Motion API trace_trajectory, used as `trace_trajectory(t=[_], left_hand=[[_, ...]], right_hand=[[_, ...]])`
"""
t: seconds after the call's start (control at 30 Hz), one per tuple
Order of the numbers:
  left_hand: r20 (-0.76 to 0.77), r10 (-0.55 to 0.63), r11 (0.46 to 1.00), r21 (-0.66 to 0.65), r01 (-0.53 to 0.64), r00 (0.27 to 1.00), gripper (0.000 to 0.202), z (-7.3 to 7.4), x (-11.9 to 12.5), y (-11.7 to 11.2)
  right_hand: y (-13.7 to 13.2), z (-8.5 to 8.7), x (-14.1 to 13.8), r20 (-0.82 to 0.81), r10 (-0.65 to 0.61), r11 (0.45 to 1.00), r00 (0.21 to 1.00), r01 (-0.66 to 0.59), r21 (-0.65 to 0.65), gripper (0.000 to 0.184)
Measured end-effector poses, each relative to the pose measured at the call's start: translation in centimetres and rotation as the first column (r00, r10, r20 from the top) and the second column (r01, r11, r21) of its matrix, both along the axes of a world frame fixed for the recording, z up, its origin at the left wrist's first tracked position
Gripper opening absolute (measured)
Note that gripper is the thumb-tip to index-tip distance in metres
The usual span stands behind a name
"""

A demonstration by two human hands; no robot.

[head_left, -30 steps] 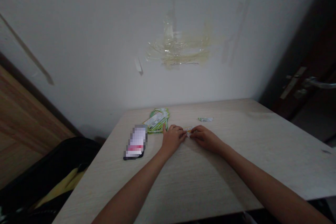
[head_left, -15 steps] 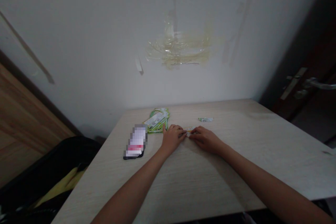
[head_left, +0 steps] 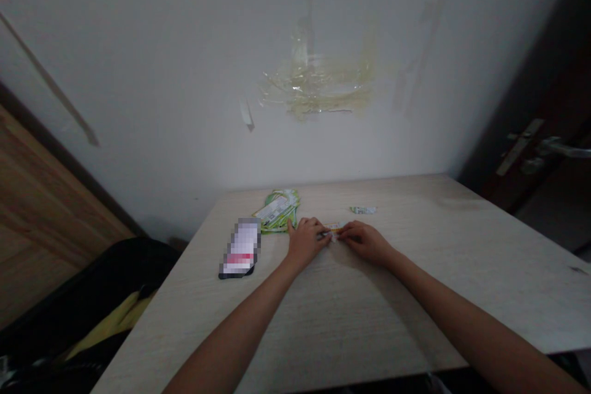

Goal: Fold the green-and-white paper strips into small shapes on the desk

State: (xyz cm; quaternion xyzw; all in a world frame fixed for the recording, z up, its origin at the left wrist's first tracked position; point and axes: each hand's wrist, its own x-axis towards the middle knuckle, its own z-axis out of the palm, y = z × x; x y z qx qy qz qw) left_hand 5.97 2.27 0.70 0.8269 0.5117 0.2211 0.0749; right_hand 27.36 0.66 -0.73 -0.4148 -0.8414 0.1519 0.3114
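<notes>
My left hand (head_left: 305,240) and my right hand (head_left: 364,240) rest together on the pale wooden table (head_left: 351,314), fingertips meeting. Both pinch a small yellow-and-white packet (head_left: 331,229) that lies between them; its details are too small to make out. A green-and-white wrapper (head_left: 279,210) lies just beyond my left hand. A phone (head_left: 241,248) with a blurred screen sits to the left of that hand. A small torn wrapper scrap (head_left: 362,210) lies behind my right hand.
The table stands against a white wall with old tape residue (head_left: 318,86). A dark door with a metal handle (head_left: 554,148) is at the right. A black and yellow bag (head_left: 92,320) sits left of the table, beside a wooden panel (head_left: 37,209).
Both hands stay pinched on the small packet. They have shifted only slightly, with the view moving a little.
</notes>
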Motion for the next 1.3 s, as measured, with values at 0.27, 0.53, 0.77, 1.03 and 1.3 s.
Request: trace_trajectory(t=[0.27, 0.53, 0.77, 1.03, 1.3], left_hand=[[0.000, 0.059, 0.998, 0.014, -0.059, 0.998, 0.020, -0.13, 0.42, -0.38], [-0.019, 0.057, 0.998, 0.010, -0.057, 0.998, 0.025, 0.09, 0.33, -0.67], [0.003, 0.036, 0.999, 0.005, -0.036, 0.999, 0.023, -0.11, 0.28, -0.60], [-0.032, 0.045, 0.999, 0.027, -0.044, 0.998, 0.023, -0.30, 0.35, -0.71], [-0.004, 0.028, 0.998, 0.050, -0.028, 1.000, 0.021, -0.50, 0.34, -0.83]], right_hand=[[0.40, -0.03, -0.01, -0.067, -0.022, 0.999, 0.997, 0.019, -0.046, 0.022], [0.17, 0.39, -0.32, -0.055, -0.003, 0.998, 0.998, 0.000, -0.060, 0.026], [0.44, 0.09, -0.21, -0.058, -0.007, 0.998, 0.998, 0.004, -0.066, 0.027], [0.43, -0.16, -0.27, -0.027, -0.012, 0.999, 1.000, 0.010, -0.053, 0.025], [0.04, 0.31, -0.29, -0.012, -0.012, 0.999, 1.000, 0.012, -0.042, 0.023]])
